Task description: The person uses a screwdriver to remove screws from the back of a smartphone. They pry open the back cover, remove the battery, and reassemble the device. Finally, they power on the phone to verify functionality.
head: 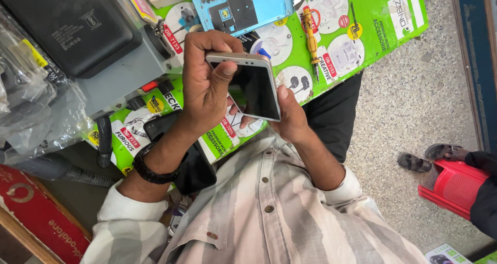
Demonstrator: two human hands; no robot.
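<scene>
I hold a smartphone [254, 88] with a dark screen and a pale metal rim above the green work mat [370, 23]. My left hand [204, 85], with a black wristband, wraps around the phone's left side, its thumb pressing on the screen near the top edge. My right hand [291, 120] supports the phone's lower right corner, thumb on the edge of the glass. The fingers behind the phone are hidden.
A light blue phone back cover [243, 5] and a yellow screwdriver [311, 36] lie on the mat. A black machine [62, 23] stands at the left, a dark phone [161, 125] beneath my left wrist. At the right are a red stool [453, 187] and another person's sandalled feet [427, 158].
</scene>
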